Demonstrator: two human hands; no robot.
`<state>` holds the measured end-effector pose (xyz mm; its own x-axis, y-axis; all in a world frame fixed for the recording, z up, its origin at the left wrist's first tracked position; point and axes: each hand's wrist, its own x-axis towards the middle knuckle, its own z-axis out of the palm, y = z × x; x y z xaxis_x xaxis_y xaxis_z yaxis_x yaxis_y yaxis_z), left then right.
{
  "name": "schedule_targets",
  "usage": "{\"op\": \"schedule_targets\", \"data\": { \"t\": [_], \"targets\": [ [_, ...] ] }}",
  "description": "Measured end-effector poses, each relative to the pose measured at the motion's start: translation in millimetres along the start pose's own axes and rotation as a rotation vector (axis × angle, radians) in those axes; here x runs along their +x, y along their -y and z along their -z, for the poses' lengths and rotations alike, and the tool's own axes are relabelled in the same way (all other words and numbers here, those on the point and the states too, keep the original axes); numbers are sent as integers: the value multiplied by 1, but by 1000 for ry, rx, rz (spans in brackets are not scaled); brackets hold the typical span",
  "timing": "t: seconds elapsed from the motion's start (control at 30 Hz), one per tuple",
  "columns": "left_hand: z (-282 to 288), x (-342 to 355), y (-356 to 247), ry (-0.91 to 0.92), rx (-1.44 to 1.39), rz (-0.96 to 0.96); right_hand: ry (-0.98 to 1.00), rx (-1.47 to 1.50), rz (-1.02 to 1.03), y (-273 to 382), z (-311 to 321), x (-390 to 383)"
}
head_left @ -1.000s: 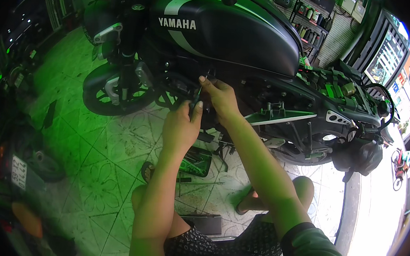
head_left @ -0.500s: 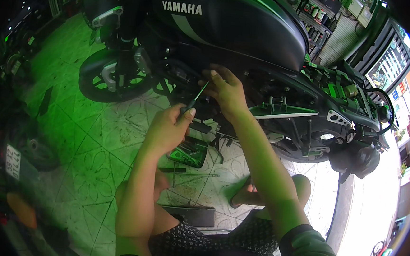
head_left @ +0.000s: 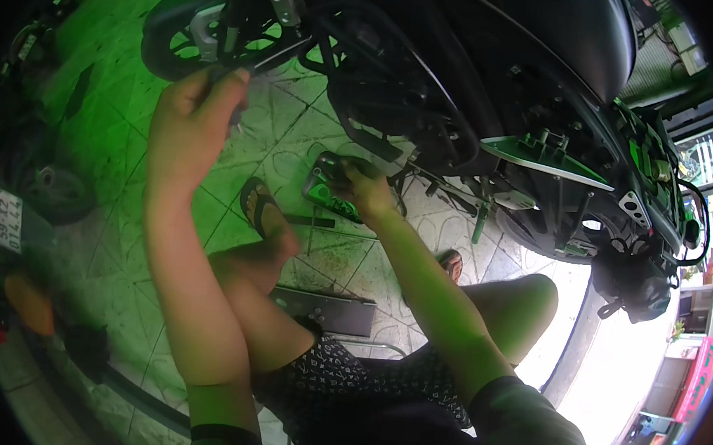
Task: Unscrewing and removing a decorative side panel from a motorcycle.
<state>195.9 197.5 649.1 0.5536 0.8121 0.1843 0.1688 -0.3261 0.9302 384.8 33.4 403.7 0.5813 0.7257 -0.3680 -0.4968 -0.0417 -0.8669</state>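
The left hand (head_left: pixel 192 120) is raised and curled shut around a slim dark tool (head_left: pixel 256 57), which seems to be a screwdriver. Its shaft runs up and to the right from the fist toward the lower front of the motorcycle (head_left: pixel 465 81), close to the front wheel (head_left: pixel 192 25); whether the tip touches anything cannot be told. The right hand (head_left: pixel 365 188) sits lower and farther right, fingers closed on a small dark tray (head_left: pixel 326 189) with a green edge that rests on the tiled floor (head_left: pixel 110 205) just beneath the engine. What the tray holds is too small to make out. So the tool's long axis points away from the tray: the tray lies down and to the right of the left fist, well apart from it, while the right hand is already on it and is clearly the nearer one. Between the two forearms the person's foot in a sandal (head_left: pixel 262 212) rests on the floor, just left of the tray, and a flat dark plate (head_left: pixel 321 309) lies nearer the knees.
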Motion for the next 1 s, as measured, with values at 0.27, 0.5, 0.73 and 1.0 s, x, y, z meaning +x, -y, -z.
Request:
{"op": "schedule_targets", "data": {
  "t": [0.27,0.5,0.73,1.0],
  "targets": [
    [-30,7,14,95,88,32,-355,13,-405,-220,158,57],
    [-35,5,5,111,176,50,-448,-17,-482,-213,148,93],
    [-69,13,18,312,307,102,249,-1359,1,-154,166,27],
    [-164,-2,88,839,743,109,846,-1517,164,19,217,-117]
  ]
}}
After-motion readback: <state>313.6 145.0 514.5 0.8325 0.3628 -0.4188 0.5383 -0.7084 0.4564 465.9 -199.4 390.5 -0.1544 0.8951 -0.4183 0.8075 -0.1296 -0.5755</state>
